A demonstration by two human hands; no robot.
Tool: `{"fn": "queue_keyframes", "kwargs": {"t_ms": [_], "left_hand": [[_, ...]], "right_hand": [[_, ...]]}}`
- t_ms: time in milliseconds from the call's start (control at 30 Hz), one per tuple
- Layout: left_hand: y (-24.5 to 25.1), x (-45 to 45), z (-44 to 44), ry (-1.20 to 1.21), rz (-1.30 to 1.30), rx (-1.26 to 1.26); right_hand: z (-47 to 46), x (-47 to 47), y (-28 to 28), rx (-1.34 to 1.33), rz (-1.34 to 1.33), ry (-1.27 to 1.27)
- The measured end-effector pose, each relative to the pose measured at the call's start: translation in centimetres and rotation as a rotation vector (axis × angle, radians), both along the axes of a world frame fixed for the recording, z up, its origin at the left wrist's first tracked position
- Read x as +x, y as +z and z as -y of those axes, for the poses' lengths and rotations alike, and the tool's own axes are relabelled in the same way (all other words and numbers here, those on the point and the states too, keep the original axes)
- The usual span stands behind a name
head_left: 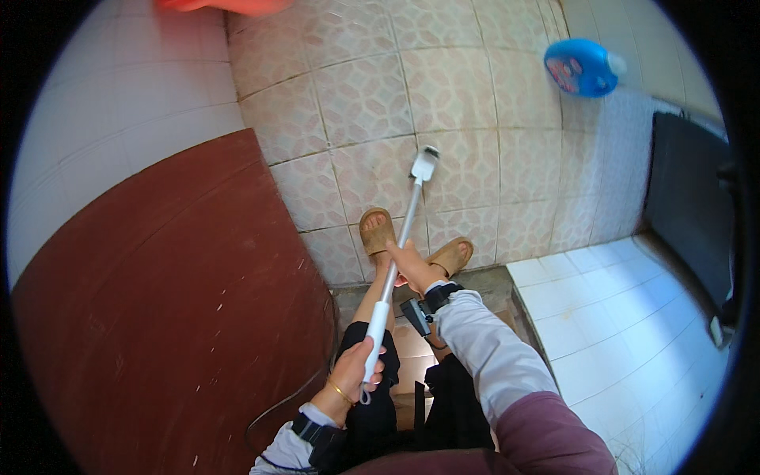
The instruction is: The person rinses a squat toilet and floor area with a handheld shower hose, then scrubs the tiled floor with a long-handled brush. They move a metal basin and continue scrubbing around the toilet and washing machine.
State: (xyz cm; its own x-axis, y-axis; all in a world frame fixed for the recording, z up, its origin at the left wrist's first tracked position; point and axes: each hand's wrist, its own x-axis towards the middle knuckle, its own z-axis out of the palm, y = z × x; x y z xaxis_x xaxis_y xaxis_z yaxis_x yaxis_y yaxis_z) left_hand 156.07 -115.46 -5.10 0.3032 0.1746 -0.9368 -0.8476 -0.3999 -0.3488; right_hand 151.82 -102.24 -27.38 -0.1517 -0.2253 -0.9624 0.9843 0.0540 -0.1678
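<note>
A long-handled scrub brush (406, 222) with a metal pole and white grip slants away from me, its white head (425, 163) on or just above the patterned floor tiles (457, 160). My left hand (356, 368) is closed round the white grip near its looped end. Farther up, my right hand (414, 264) holds the metal pole, just above my slippered feet. The bristles are mostly hidden under the head.
A reddish-brown door or panel (178, 285) stands at the left. A blue plastic bottle (580, 68) is at the upper right. Beyond a white-tiled ledge (599, 314) is a dark panel (686, 202). A blurred red object (228, 6) shows at the top left.
</note>
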Motion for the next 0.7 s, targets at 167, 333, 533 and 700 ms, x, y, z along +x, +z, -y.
{"fn": "queue_keyframes", "kwargs": {"t_ms": [167, 333, 533, 700], "left_hand": [[-3.0, -2.9, -3.1, 0.223, -0.19, 0.36], [-8.1, -6.4, -4.1, -0.095, -0.527, 0.166], [-12.5, -13.0, -9.7, 0.222, -0.597, -0.012], [-20.1, -17.9, -19.7, -0.022, -0.567, -0.146]], "right_hand": [[-2.4, -4.3, 9.7, -0.244, 0.246, -0.208], [-9.1, -11.6, 18.1, -0.206, 0.195, -0.221], [-16.2, -17.9, 21.0, -0.251, 0.353, 0.182], [-20.3, -21.4, 21.1, -0.088, 0.3, 0.573]]}}
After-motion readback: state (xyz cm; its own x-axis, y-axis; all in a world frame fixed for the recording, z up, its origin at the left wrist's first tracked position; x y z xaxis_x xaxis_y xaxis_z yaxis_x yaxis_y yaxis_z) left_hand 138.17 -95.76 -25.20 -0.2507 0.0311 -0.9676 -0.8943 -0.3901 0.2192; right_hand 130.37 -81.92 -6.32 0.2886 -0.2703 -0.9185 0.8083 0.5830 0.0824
